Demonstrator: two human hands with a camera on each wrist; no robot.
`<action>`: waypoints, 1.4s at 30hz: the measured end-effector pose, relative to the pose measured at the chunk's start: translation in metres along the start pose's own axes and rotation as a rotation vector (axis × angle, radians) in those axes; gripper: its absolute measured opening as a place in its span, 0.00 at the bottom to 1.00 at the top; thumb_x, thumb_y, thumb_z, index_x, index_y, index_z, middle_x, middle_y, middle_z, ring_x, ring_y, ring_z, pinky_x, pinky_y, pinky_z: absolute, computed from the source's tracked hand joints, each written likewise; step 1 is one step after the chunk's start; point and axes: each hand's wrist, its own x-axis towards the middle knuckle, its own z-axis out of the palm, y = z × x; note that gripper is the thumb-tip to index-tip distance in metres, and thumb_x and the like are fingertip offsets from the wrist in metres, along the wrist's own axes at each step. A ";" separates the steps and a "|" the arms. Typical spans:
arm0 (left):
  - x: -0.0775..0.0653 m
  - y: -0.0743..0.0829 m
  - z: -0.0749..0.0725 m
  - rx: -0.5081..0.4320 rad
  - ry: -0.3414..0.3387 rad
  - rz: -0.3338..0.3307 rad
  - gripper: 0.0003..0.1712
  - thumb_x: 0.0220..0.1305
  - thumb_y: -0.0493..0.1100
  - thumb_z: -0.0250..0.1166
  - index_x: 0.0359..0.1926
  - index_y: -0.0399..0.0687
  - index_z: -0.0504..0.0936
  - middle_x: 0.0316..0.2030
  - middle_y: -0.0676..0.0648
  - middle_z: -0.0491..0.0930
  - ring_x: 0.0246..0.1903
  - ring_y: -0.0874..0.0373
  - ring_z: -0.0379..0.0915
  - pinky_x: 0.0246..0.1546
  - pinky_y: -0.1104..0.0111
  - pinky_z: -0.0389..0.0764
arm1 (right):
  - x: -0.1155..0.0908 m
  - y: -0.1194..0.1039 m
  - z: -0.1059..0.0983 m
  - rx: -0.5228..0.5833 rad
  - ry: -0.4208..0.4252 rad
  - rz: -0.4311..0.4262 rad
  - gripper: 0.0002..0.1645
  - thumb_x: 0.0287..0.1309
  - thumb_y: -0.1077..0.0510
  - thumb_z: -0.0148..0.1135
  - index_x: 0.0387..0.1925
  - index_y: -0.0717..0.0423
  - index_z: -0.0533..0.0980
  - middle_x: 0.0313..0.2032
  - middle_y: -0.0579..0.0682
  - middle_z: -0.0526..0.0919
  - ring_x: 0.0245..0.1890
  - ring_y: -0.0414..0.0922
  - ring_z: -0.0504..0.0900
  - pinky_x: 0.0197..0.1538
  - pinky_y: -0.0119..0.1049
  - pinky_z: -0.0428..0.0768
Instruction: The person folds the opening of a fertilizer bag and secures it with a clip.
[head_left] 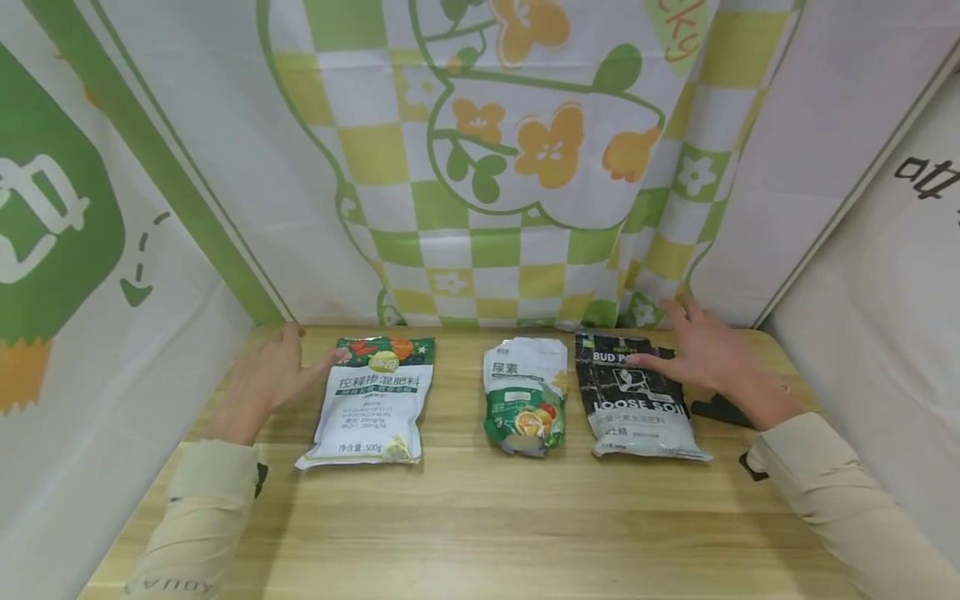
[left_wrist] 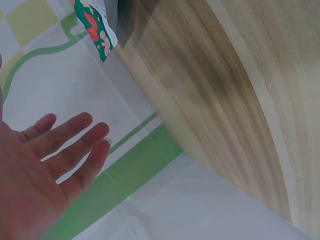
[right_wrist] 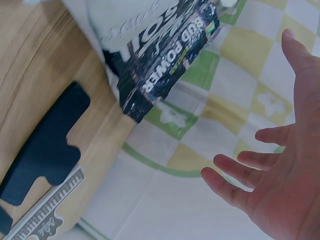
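Observation:
Three fertilizer bags lie in a row on the wooden table (head_left: 480, 525). My left hand (head_left: 270, 375) is beside the white bag with a green floral top (head_left: 375, 417), its thumb overlapping the bag's upper left edge in the head view. The left wrist view shows this hand (left_wrist: 45, 170) with fingers extended and nothing in the palm. At the other end, my right hand (head_left: 708, 354) is over the right side of the black-and-white soil bag (head_left: 637, 404). Its fingers are spread and the palm bare in the right wrist view (right_wrist: 275, 195). Between them lies a smaller white-and-green bag (head_left: 525, 400).
A flat black notched piece (right_wrist: 50, 140) lies right of the soil bag, with a silver ruler-like strip (right_wrist: 50, 207) against it. A checked floral cloth (head_left: 495, 242) hangs behind the table's far edge. White printed walls (head_left: 885, 275) stand on both sides.

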 end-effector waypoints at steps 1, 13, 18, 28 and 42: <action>-0.001 0.000 0.000 -0.007 0.000 -0.002 0.63 0.72 0.81 0.43 0.73 0.23 0.60 0.55 0.21 0.80 0.50 0.26 0.80 0.38 0.40 0.85 | 0.000 -0.002 0.001 0.009 -0.002 -0.004 0.76 0.57 0.11 0.51 0.83 0.64 0.47 0.79 0.78 0.49 0.74 0.79 0.58 0.65 0.75 0.74; -0.004 0.001 0.003 -0.009 -0.062 -0.023 0.67 0.71 0.82 0.42 0.77 0.22 0.50 0.52 0.18 0.79 0.32 0.39 0.82 0.23 0.51 0.82 | -0.003 -0.023 0.003 0.052 0.004 -0.041 0.73 0.60 0.12 0.47 0.81 0.68 0.52 0.79 0.74 0.55 0.75 0.74 0.61 0.71 0.73 0.71; -0.005 0.002 0.002 -0.004 -0.071 -0.016 0.66 0.72 0.81 0.41 0.77 0.22 0.52 0.60 0.18 0.75 0.36 0.39 0.82 0.25 0.52 0.83 | -0.002 -0.033 0.002 0.076 0.026 -0.063 0.71 0.62 0.14 0.49 0.79 0.69 0.55 0.78 0.74 0.58 0.76 0.73 0.62 0.71 0.73 0.71; -0.008 0.004 0.002 -0.023 -0.086 -0.046 0.61 0.74 0.80 0.37 0.75 0.26 0.62 0.70 0.20 0.67 0.66 0.21 0.68 0.54 0.31 0.79 | 0.003 -0.054 0.010 0.148 0.091 -0.096 0.67 0.63 0.15 0.50 0.78 0.67 0.59 0.75 0.73 0.66 0.71 0.72 0.71 0.68 0.69 0.76; -0.009 0.002 0.008 -0.105 -0.098 -0.070 0.63 0.73 0.81 0.37 0.78 0.24 0.54 0.65 0.21 0.74 0.65 0.23 0.71 0.60 0.30 0.76 | 0.005 -0.087 0.014 0.267 0.069 -0.131 0.61 0.66 0.22 0.57 0.78 0.65 0.59 0.74 0.70 0.68 0.71 0.68 0.73 0.68 0.67 0.77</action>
